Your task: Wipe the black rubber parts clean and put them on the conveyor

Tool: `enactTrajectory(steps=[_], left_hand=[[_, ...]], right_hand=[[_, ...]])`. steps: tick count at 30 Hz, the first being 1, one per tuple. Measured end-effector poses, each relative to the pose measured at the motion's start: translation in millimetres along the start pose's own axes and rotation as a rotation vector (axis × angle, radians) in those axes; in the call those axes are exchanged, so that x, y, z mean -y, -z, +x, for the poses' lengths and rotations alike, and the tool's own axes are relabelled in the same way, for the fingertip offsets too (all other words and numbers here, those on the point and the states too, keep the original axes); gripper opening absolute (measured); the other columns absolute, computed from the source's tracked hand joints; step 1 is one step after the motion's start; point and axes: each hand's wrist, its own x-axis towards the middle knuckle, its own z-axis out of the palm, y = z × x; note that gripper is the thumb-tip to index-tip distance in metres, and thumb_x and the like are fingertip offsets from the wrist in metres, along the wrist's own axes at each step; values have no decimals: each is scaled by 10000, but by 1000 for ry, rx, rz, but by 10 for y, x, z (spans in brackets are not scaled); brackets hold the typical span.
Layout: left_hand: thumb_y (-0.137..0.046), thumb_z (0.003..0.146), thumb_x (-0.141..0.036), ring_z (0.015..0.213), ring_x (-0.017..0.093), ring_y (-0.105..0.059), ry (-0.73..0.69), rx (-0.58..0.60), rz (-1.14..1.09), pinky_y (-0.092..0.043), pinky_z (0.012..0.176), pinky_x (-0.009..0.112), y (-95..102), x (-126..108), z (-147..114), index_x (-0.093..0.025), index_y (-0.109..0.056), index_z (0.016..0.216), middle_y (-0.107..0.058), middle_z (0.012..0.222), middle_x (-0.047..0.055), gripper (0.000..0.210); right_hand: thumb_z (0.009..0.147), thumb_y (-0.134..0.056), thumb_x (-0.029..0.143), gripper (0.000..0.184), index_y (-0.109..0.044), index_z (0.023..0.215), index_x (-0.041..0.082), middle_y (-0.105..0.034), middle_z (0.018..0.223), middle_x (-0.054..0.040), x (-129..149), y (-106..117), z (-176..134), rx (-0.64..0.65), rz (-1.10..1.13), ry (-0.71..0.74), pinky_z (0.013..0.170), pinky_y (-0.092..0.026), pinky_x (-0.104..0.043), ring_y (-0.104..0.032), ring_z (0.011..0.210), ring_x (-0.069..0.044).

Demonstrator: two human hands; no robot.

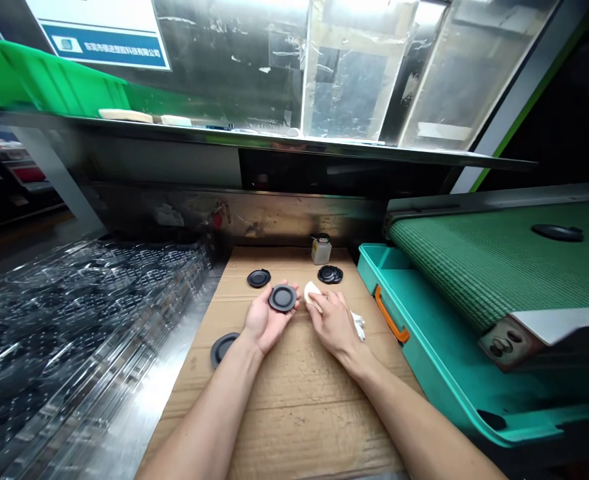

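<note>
On the palm of my left hand rests a round black disc part with a ringed face turned up; the fingers curl around its edge. My right hand pinches a white cloth, whose loose end shows beyond the wrist side of the hand. A small gap separates the cloth from the disc. Behind my left hand lies another black disc, and a larger one is partly covered by my left forearm. Black round parts sit behind my right hand.
Cardboard covers the work surface. At its back stands a small bottle. A teal tray with an orange handle sits right, below a green conveyor belt carrying black discs. Clear plastic trays fill the left; a metal shelf crosses above.
</note>
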Motion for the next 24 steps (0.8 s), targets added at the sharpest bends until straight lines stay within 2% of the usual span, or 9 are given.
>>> enactTrajectory(steps=[7,13,17,21,24], left_hand=[[-400,949,-448,770,176,-628,156,30,-238,-559,545,212,-47,-108,-99,-67,-577,1036,-619,937,165,429],[-305,955,-514,642,124,-573,245,-2,-298,-542,476,169,-64,-97,-130,-47,-542,1091,-602,906,158,541],[-314,946,-535,629,125,-571,236,-25,-260,-538,470,172,-76,-96,-138,-41,-554,1085,-601,878,155,567],[-294,952,-523,639,138,-580,180,-32,-157,-529,475,194,-66,-89,-125,-47,-575,1060,-609,865,161,563],[-280,962,-490,622,139,-574,124,-24,-82,-496,455,199,-53,-65,-101,-52,-591,1055,-616,855,161,545]], right_hand=[[926,-537,386,215,-649,1067,267,-594,1066,-55,108,1,-145,160,17,71,883,-387,-322,-497,1019,-215],[915,-548,450,272,-621,1110,274,-596,1125,-48,74,-7,-144,161,16,61,900,-379,-337,-488,1036,-220],[928,-531,402,264,-606,1144,272,-608,1118,-53,67,-22,-146,165,7,77,902,-389,-347,-491,1038,-228],[933,-502,347,292,-585,1197,255,-597,1106,-71,32,-47,-120,97,56,58,905,-421,-351,-524,1018,-224],[937,-477,337,353,-549,1263,222,-559,1197,-107,32,-19,-85,-49,138,38,924,-443,-360,-531,1076,-235]])
